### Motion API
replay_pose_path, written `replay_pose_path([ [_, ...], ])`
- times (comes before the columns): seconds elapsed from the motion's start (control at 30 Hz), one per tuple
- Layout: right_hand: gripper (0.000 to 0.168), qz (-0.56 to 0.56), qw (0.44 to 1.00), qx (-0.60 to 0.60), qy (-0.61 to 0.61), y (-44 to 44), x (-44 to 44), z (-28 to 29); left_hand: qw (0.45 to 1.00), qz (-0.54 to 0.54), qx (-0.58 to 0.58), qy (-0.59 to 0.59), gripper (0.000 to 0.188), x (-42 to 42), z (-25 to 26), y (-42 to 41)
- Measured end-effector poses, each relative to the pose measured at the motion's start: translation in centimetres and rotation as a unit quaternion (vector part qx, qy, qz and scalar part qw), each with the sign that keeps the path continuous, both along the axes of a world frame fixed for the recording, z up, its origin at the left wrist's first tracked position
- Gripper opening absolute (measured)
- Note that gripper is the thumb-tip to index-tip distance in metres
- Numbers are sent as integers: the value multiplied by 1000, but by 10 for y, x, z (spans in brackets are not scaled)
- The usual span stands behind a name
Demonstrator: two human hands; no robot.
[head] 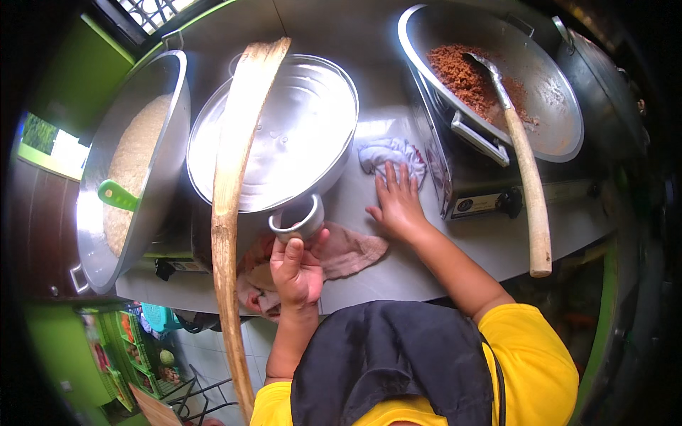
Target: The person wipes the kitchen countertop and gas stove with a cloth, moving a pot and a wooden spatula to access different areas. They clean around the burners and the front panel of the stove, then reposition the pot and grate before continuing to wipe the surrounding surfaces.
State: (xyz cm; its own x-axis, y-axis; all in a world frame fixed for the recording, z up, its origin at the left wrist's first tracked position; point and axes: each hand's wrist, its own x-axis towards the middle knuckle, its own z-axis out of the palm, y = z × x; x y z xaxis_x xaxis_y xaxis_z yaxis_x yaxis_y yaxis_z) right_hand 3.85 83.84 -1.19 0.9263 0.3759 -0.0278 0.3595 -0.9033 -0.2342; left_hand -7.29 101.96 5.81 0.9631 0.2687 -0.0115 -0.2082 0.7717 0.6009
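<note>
My left hand (297, 266) grips the loop handle (301, 221) of a wide round metal pot (287, 138), its thumb on the near side. Across the pot's rim lies a long wooden paddle (226, 202), its broad end at the far side. To the right of the pot, my right hand (398, 207) rests flat with fingers spread, its fingertips on a crumpled pale cloth (393, 154). A pinkish cloth (351, 249) lies on the counter, partly behind my left hand.
At right, a large wok (554, 117) on a gas stove (479, 205) holds reddish-brown crumbly food (461, 72) and a wooden-handled metal turner (527, 175). At left stands another wok (178, 101) with a pale mass (138, 144) and a green-handled utensil (118, 195).
</note>
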Motion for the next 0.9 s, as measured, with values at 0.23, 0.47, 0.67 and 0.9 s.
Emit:
replay_pose_path([
  [0.23,58,-140,985,104,4,28,156,-19,998,-58,19,-4,34,-2,-5,12],
  [0.47,45,-192,969,64,142,39,256,14,999,-43,31,-4,32,-7,-5,19],
  [0.67,38,-139,984,79,-76,30,316,-22,997,-58,45,-2,30,-5,0,17],
  [0.9,36,-146,989,-14,-27,37,231,-5,997,-73,1,-6,30,-2,1,18],
])
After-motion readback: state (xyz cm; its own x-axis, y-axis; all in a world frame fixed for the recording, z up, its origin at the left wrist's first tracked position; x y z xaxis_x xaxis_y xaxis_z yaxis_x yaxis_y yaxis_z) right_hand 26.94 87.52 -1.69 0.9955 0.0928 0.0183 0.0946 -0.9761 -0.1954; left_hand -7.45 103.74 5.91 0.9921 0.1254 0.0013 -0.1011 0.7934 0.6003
